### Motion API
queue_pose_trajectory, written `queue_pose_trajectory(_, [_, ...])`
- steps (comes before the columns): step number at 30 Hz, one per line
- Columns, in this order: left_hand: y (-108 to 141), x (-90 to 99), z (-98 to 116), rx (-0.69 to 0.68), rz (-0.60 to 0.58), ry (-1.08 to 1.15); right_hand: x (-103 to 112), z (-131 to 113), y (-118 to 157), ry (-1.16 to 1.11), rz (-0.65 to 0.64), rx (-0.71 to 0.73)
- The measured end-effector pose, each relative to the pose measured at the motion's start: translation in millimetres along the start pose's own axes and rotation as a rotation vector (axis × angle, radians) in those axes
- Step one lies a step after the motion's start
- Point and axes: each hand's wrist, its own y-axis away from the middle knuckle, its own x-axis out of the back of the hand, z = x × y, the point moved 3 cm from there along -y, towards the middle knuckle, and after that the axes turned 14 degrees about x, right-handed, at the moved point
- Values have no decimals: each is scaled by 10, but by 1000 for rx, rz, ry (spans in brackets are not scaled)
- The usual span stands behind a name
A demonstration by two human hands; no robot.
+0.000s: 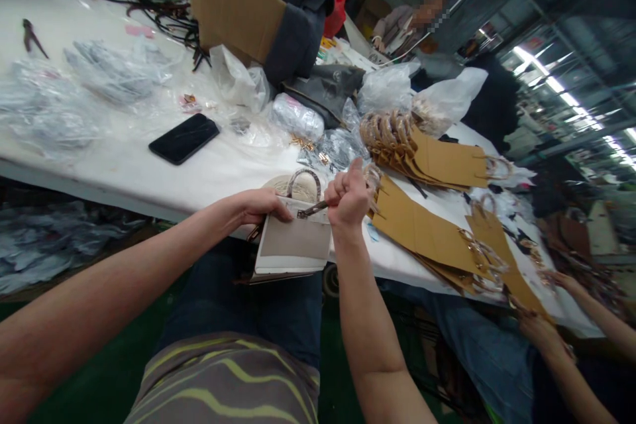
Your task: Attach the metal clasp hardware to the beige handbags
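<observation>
A pale handbag panel (294, 238) with a curved brown handle (304, 175) hangs at the table's front edge, over my lap. My left hand (263, 204) pinches its upper left edge, with the thumb on the front face. My right hand (349, 193) is a fist around a slim dark tool (316, 208). The tool's tip touches a small metal fitting (301, 214) near the panel's top edge, just right of my left thumb.
On the white table (124, 175) lie a black phone (183, 138), plastic bags (124, 66), small gold hardware (302, 142) and stacked mustard panels (422, 228). A cardboard box (238, 6) stands behind. A co-worker's hands (539, 328) work at the right.
</observation>
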Motion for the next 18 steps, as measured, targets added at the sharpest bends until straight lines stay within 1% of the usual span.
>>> queue_pose_trajectory(3, [-9,-2,-2,6,9,3,-71,85,-196,9,-26,-122])
queue_pose_trajectory(5, [-17,-2,-9,-2,15,2,-132,146,-238,25,-64,-183])
queue_pose_trajectory(7, [-24,2,-21,-2,15,0,-172,178,-228,37,-94,-201])
queue_pose_trajectory(9, [-29,10,-30,-2,6,3,-181,172,-187,41,-102,-172])
queue_pose_trajectory(14, [-39,23,-28,-4,-12,4,-180,99,-62,85,-76,-39])
queue_pose_trajectory(18, [-51,13,-28,-9,-21,30,-249,87,46,186,-122,28])
